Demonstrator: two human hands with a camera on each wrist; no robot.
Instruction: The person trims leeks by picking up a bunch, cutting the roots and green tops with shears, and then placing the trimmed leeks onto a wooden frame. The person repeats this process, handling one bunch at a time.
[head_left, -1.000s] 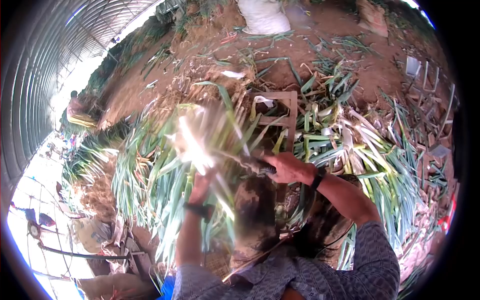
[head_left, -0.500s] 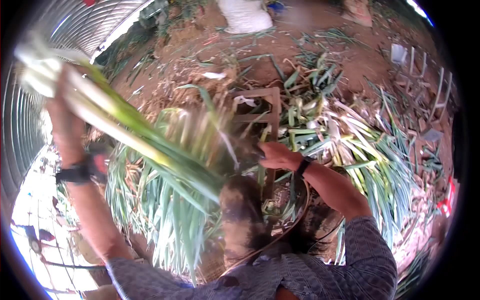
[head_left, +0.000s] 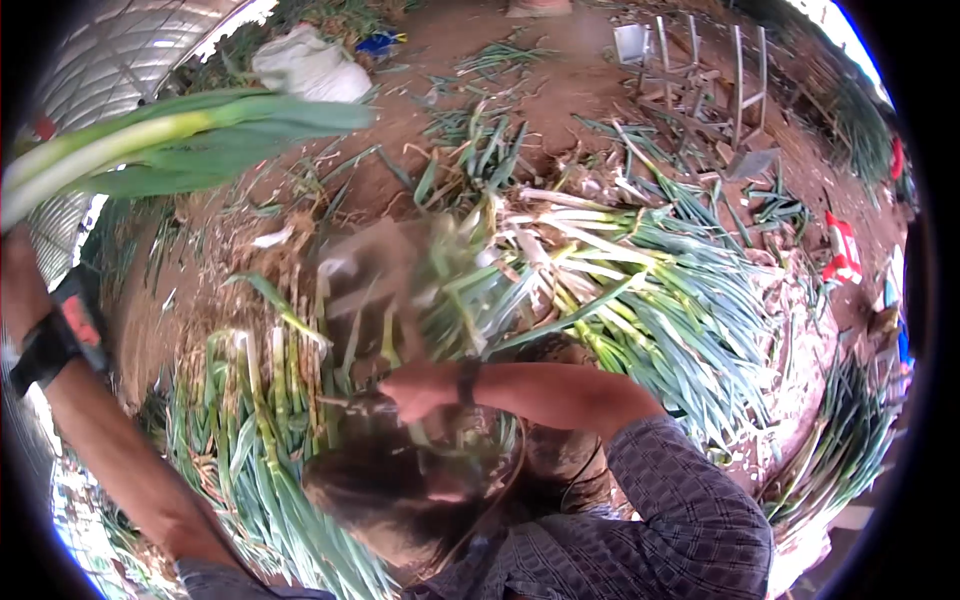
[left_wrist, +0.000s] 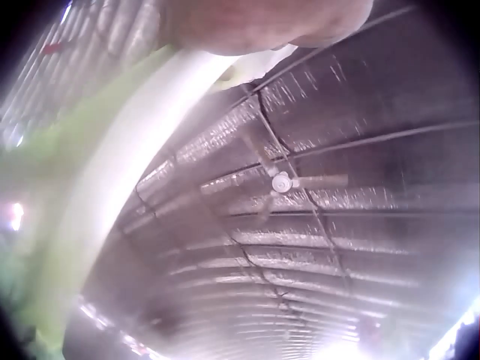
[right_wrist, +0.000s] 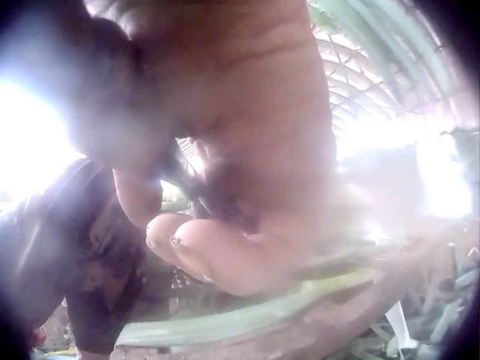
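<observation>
My left hand [head_left: 18, 275] is raised at the far left edge of the head view and grips leeks [head_left: 120, 145], their green tops pointing right. In the left wrist view a pale leek stalk [left_wrist: 142, 131] runs down from the fingers. Low over my lap, my right hand [head_left: 425, 390] holds an air blow gun, its thin nozzle [head_left: 345, 403] pointing left. The right wrist view shows the fingers [right_wrist: 225, 255] curled round its dark body, which they mostly hide. A heap of leeks [head_left: 290, 510] lies beside my left leg.
A larger leek pile [head_left: 640, 290] spreads at the right, with another bundle [head_left: 835, 440] beyond it. A blurred wooden frame [head_left: 385, 250] stands ahead of my knees. Farther off are a white sack [head_left: 310, 65] and metal-legged stools [head_left: 690, 90]. Loose leaves litter the dirt floor.
My left hand has carried the leeks from beside the blow gun up and out to the far left. The right hand keeps its grip low in front; the head view has turned right.
</observation>
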